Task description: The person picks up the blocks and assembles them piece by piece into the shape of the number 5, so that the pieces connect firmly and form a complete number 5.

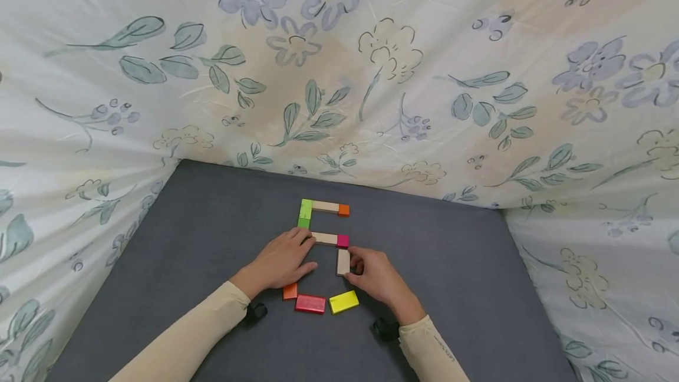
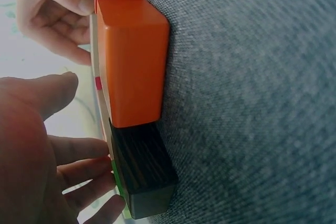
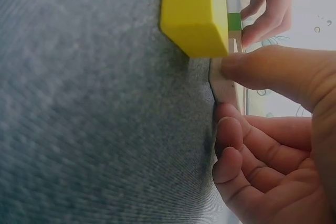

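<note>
Beside a plain wooden block (image 1: 343, 262) is my right hand (image 1: 379, 276), its thumb and curled fingers gripping the block's near end and right side. That block lies just below a magenta block (image 1: 342, 241). My left hand (image 1: 281, 259) has its fingers extended, the tips over the left end of another wooden block (image 1: 325, 239) and close to a green block (image 1: 303, 223). Under the left palm, a dark block (image 2: 144, 166) shows only in the left wrist view. An orange block (image 1: 289, 292) lies near that wrist, next to a red block (image 1: 310, 304).
A yellow block (image 1: 344, 302) lies slightly tilted, apart from the red one. Farther back, a light green block (image 1: 305, 208), a wooden block (image 1: 325, 206) and a small orange block (image 1: 344, 210) form a corner. Flowered cloth (image 1: 339, 75) walls the dark table (image 1: 445, 252).
</note>
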The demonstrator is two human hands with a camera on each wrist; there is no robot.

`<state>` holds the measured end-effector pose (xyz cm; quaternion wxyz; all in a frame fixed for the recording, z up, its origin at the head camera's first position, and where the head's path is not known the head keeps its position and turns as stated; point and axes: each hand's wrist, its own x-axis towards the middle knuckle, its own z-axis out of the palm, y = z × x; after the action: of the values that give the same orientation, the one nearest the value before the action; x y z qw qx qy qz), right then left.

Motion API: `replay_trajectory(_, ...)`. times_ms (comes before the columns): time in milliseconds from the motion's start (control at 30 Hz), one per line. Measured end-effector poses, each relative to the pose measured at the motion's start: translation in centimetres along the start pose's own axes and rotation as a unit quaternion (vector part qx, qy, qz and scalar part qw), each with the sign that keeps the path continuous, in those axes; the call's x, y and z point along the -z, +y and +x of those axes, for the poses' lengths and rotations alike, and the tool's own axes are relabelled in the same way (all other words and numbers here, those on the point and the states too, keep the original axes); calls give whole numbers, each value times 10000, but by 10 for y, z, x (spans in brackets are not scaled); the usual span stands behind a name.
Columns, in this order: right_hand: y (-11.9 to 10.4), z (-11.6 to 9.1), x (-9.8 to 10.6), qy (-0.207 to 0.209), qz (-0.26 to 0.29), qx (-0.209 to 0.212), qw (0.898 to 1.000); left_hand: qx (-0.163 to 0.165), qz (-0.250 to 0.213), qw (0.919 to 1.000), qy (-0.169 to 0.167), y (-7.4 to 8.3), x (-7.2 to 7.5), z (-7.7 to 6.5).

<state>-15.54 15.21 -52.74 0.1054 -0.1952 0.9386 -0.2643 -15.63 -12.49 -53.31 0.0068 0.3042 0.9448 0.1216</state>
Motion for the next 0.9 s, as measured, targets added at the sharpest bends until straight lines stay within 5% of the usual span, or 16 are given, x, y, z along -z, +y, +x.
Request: replay_trajectory(900,0,-3,-5,213,-89,167,9996,86,7,9999,-61,1,1,1)
